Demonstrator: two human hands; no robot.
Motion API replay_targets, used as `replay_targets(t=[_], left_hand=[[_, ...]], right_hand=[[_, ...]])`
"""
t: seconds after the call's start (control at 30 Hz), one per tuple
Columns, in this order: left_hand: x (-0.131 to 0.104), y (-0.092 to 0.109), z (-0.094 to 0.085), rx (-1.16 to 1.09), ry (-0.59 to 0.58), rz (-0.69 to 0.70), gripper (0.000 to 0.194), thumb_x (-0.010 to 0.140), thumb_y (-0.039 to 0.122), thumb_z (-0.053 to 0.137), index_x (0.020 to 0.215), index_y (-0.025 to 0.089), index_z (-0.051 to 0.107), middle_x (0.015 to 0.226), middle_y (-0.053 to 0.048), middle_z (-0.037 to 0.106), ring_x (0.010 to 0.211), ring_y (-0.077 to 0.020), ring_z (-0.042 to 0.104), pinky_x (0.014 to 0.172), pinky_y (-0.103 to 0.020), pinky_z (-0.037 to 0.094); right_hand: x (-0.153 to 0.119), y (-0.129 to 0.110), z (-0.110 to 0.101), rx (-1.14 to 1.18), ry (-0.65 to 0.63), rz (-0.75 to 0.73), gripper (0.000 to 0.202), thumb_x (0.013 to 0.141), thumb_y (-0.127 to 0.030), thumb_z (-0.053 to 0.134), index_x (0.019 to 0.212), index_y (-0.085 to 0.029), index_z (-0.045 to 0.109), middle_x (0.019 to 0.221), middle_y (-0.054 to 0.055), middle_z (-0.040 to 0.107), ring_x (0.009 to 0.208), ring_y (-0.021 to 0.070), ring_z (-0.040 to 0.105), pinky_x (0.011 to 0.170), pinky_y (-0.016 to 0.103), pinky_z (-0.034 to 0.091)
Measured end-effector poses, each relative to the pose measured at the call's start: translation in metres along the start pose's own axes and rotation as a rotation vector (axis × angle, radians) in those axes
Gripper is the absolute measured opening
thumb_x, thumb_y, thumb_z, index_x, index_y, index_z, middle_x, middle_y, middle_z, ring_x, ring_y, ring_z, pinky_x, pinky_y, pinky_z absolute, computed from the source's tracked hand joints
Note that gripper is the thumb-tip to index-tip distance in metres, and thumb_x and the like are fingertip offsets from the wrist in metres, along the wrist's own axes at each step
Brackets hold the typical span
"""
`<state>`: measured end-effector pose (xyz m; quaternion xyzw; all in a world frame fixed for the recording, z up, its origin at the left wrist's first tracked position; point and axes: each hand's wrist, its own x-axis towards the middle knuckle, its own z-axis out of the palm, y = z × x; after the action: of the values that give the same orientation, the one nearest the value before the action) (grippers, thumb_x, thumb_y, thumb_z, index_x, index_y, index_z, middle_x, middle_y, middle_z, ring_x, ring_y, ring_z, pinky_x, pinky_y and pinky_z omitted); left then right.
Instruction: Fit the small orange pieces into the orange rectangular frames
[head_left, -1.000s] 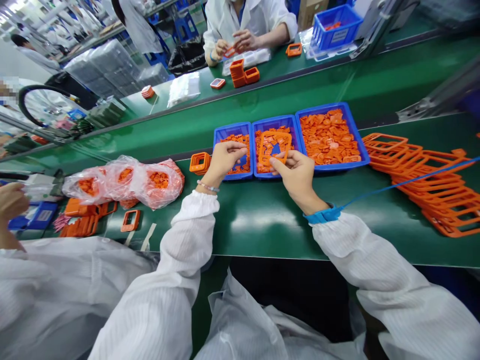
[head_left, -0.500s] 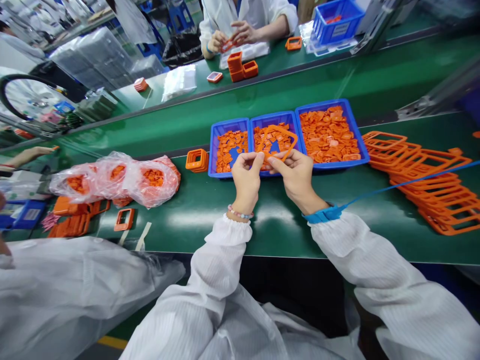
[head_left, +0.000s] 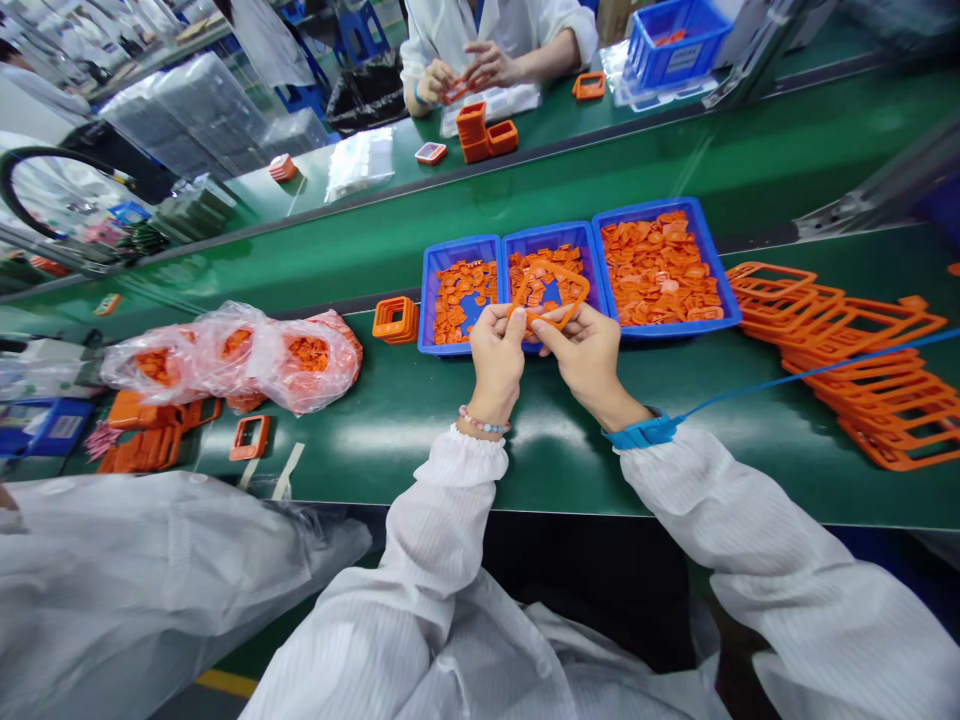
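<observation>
An orange plastic frame [head_left: 551,268] with an open middle is held up between my two hands, in front of the blue bins. My left hand [head_left: 498,350] pinches its near left corner between thumb and fingers. On the near right side, my right hand [head_left: 585,355] grips the same frame, thumb pointing inward. Whether a small piece sits between the fingertips I cannot make out. Behind the hands stand a left bin [head_left: 459,245], a middle bin [head_left: 551,233] and a right bin [head_left: 701,240], all holding small orange pieces.
A short stack of orange frames [head_left: 395,319] stands left of the bins. Many frames [head_left: 870,350] lie fanned out at right, crossed by a blue wrist cord [head_left: 795,370]. Plastic bags of orange parts [head_left: 300,360] lie at left, near a neighbour's sleeve [head_left: 150,560]. Another person's hands [head_left: 487,65] work opposite.
The frame in my hands has tilted lower and turned slightly left, and my right hand has shifted a little left. At far left, a neighbour's hand has withdrawn, leaving a small orange-edged piece.
</observation>
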<state>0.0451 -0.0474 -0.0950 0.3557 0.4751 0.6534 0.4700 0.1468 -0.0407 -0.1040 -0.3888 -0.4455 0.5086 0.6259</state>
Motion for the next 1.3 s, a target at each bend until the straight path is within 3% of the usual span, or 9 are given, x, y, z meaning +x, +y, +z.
replay_targets(t=[0.3, 0.43, 0.57, 0.67, 0.77, 0.83, 1.1, 1.2, 1.3], left_hand=[[0.004, -0.007, -0.004, -0.061, -0.017, 0.046, 0.05, 0.072, 0.06, 0.083, 0.079, 0.02, 0.054, 0.073, -0.002, 0.074, 0.055, -0.0109, 0.062, 0.056, -0.026, 0.052], [0.006, -0.007, -0.007, -0.055, -0.041, 0.038, 0.048, 0.074, 0.06, 0.082, 0.085, 0.019, 0.058, 0.079, -0.003, 0.074, 0.059, -0.0113, 0.065, 0.061, -0.027, 0.054], [0.003, 0.004, -0.019, 0.137, -0.09, 0.075, 0.042, 0.083, 0.055, 0.077, 0.104, 0.02, 0.065, 0.078, -0.002, 0.074, 0.069, -0.0141, 0.07, 0.069, -0.028, 0.056], [-0.004, 0.018, -0.03, 0.413, -0.145, 0.257, 0.047, 0.084, 0.045, 0.079, 0.124, 0.025, 0.064, 0.099, -0.005, 0.078, 0.092, -0.0193, 0.074, 0.08, -0.031, 0.058], [-0.01, 0.034, -0.039, 0.738, -0.214, 0.455, 0.039, 0.079, 0.038, 0.085, 0.114, 0.026, 0.073, 0.118, -0.008, 0.076, 0.115, -0.0254, 0.069, 0.096, -0.039, 0.056], [-0.012, 0.043, -0.046, 0.862, -0.259, 0.514, 0.029, 0.078, 0.038, 0.085, 0.103, 0.026, 0.077, 0.113, -0.008, 0.078, 0.111, -0.0261, 0.07, 0.1, -0.042, 0.054], [-0.006, 0.067, -0.078, 1.08, -0.458, 0.502, 0.031, 0.084, 0.05, 0.076, 0.104, 0.026, 0.078, 0.098, -0.008, 0.08, 0.093, -0.0243, 0.072, 0.087, -0.038, 0.053], [-0.01, 0.067, -0.084, 1.126, -0.455, 0.506, 0.03, 0.086, 0.048, 0.075, 0.107, 0.026, 0.079, 0.104, -0.009, 0.079, 0.1, -0.0265, 0.07, 0.092, -0.042, 0.053], [-0.015, 0.064, -0.087, 1.161, -0.402, 0.566, 0.028, 0.086, 0.045, 0.076, 0.107, 0.027, 0.08, 0.126, -0.013, 0.072, 0.119, -0.0322, 0.064, 0.101, -0.049, 0.051]], right_hand=[[-0.003, 0.0, 0.004, 0.035, -0.012, 0.016, 0.036, 0.065, -0.046, 0.089, 0.074, -0.02, 0.066, 0.071, 0.002, 0.074, 0.061, 0.0169, 0.072, 0.047, 0.024, 0.055], [-0.001, -0.004, 0.004, 0.082, -0.012, 0.078, 0.038, 0.061, -0.046, 0.091, 0.073, -0.02, 0.067, 0.07, 0.002, 0.073, 0.06, 0.0167, 0.071, 0.048, 0.025, 0.055], [0.004, -0.01, 0.002, 0.15, -0.053, 0.219, 0.043, 0.06, -0.053, 0.089, 0.076, -0.018, 0.069, 0.07, 0.002, 0.072, 0.056, 0.0156, 0.07, 0.044, 0.023, 0.052], [0.006, -0.013, 0.001, 0.128, -0.08, 0.279, 0.049, 0.057, -0.054, 0.089, 0.083, -0.017, 0.071, 0.065, 0.001, 0.071, 0.053, 0.0154, 0.068, 0.038, 0.02, 0.046], [0.006, -0.014, 0.0, 0.076, -0.103, 0.285, 0.055, 0.056, -0.049, 0.091, 0.094, -0.015, 0.073, 0.061, 0.0, 0.069, 0.048, 0.0133, 0.062, 0.036, 0.02, 0.045], [0.006, -0.012, -0.001, 0.053, -0.138, 0.292, 0.057, 0.057, -0.048, 0.091, 0.099, -0.014, 0.073, 0.063, 0.001, 0.071, 0.049, 0.0136, 0.063, 0.036, 0.021, 0.046], [0.003, -0.01, -0.002, 0.118, -0.367, 0.426, 0.065, 0.062, -0.06, 0.09, 0.106, -0.014, 0.074, 0.071, 0.004, 0.075, 0.06, 0.0191, 0.074, 0.041, 0.021, 0.053], [0.0, -0.01, -0.002, 0.136, -0.402, 0.442, 0.068, 0.064, -0.062, 0.089, 0.109, -0.013, 0.074, 0.071, 0.005, 0.076, 0.06, 0.0191, 0.074, 0.043, 0.021, 0.055], [-0.001, -0.009, -0.002, 0.125, -0.406, 0.446, 0.067, 0.064, -0.06, 0.089, 0.109, -0.013, 0.074, 0.071, 0.005, 0.075, 0.058, 0.0187, 0.074, 0.043, 0.021, 0.054]])
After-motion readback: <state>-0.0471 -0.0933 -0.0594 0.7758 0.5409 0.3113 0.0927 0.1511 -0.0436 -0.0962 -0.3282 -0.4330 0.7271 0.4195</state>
